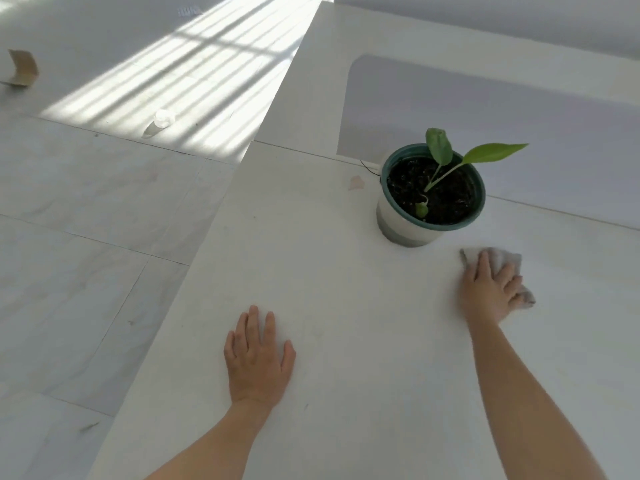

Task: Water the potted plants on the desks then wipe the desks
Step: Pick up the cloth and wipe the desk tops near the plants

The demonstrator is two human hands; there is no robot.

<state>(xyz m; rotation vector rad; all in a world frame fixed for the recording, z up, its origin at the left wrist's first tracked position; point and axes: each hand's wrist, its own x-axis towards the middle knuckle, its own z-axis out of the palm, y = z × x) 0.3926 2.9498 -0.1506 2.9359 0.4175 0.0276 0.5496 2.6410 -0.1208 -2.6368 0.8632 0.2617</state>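
- The right hand (490, 292) presses flat on a grey cloth (502, 263) on the white desk (346, 271), fingers spread over it rather than closed round it; cloth edges show past the fingertips and by the thumb side
- The cloth lies just in front of the potted plant (431, 188), near its base but apart from it
- The plant stands upright in a white pot with a dark green rim, dark soil and a few green leaves, close to the pale partition (519, 116)
- The left hand (258, 362) rests palm down on the bare desk, fingers open, holding nothing, well apart from the cloth
- A small brownish scrap (356, 182) lies left of the pot
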